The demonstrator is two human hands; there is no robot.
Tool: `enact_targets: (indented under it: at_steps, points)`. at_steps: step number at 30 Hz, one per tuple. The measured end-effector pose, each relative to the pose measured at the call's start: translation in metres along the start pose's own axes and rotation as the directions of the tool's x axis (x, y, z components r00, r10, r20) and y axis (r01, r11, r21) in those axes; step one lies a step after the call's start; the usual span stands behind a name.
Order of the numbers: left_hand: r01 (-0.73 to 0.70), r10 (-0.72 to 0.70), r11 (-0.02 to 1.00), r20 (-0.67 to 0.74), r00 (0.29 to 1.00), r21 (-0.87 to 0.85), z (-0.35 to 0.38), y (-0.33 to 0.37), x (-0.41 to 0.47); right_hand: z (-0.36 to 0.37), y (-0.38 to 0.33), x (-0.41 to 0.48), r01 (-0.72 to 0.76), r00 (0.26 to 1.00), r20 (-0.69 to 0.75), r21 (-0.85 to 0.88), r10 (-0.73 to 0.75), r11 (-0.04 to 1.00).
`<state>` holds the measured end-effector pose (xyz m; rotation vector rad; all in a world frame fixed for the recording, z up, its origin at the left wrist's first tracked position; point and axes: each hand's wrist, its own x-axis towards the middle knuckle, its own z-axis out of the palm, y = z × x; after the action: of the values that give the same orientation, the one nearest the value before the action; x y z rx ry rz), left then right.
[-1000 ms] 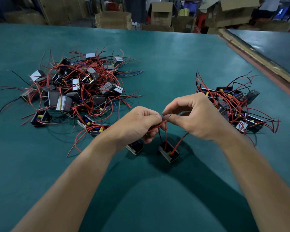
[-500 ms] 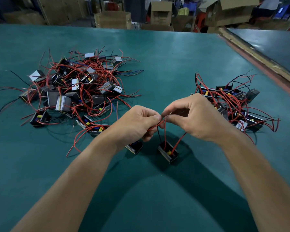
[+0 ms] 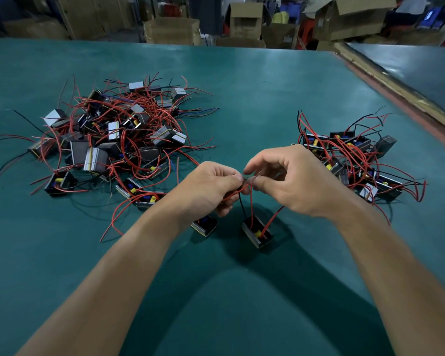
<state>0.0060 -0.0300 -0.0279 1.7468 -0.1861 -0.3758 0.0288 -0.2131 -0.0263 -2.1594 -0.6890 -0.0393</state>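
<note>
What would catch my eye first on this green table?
Two hands meet mid-table: the left hand and right hand pinch thin red wires rising from a small black component beneath them. A big tangle of such wired components sprawls on the left of the green table; a smaller heap lies at right.

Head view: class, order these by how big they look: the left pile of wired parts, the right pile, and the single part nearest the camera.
1. Left pile
2. Right pile
3. Single part, clearly smallest even though it is nearest the camera.
</note>
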Motion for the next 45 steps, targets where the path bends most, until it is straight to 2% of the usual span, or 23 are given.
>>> enact_targets:
  at_steps: [4, 10, 16, 19, 21, 24, 26, 31, 34, 39, 45]
  points:
    - [0.023, -0.023, 1.0, -0.017, 1.0, -0.002, 0.0, 0.0, 0.001, 0.0, 0.0, -0.002, 0.047, 0.999, -0.014, 0.025, -0.046, 0.999]
    - [0.04, -0.04, 0.999, -0.002, 0.999, 0.003, 0.0, 0.001, 0.001, 0.0, 0.002, -0.001, 0.022, 0.999, -0.038, -0.11, -0.027, 0.994]
    - [-0.014, 0.016, 0.999, -0.03, 0.999, 0.049, 0.002, -0.002, 0.002, 0.001, -0.003, 0.0, -0.078, 0.996, 0.021, -0.152, 0.082, 0.985]
    - [-0.097, 0.106, 0.98, -0.043, 0.993, 0.175, 0.002, -0.005, 0.003, 0.003, -0.005, 0.002, -0.159, 0.985, 0.057, -0.098, 0.165, 0.982]
    - [-0.189, 0.215, 0.913, -0.032, 0.976, 0.362, 0.0, -0.008, 0.002, 0.003, -0.007, 0.001, -0.266, 0.958, 0.108, -0.001, 0.264, 0.964]
    - [-0.32, 0.361, 0.778, 0.032, 0.932, 0.541, 0.0, -0.01, 0.0, -0.003, -0.008, -0.001, -0.488, 0.863, 0.267, 0.218, 0.429, 0.845]
    - [-0.337, 0.382, 0.777, 0.028, 0.924, 0.531, 0.0, -0.011, 0.0, -0.007, -0.009, -0.001, -0.534, 0.838, 0.31, 0.293, 0.449, 0.793]
    - [-0.201, 0.232, 0.909, -0.043, 0.972, 0.364, -0.002, -0.009, 0.004, -0.004, -0.007, 0.002, -0.404, 0.913, 0.11, 0.39, 0.394, 0.828]
    - [-0.121, 0.14, 0.961, -0.061, 0.988, 0.249, -0.003, -0.007, 0.003, -0.005, -0.005, 0.002, -0.333, 0.939, 0.064, 0.415, 0.338, 0.846]
    - [-0.081, 0.085, 0.992, -0.04, 0.996, 0.093, -0.003, -0.004, 0.002, -0.003, -0.003, 0.001, -0.184, 0.976, -0.047, 0.325, 0.21, 0.928]
    - [-0.084, 0.086, 0.995, -0.038, 0.996, 0.053, -0.004, -0.003, 0.0, -0.001, -0.004, 0.002, -0.095, 0.981, -0.124, 0.373, 0.151, 0.923]
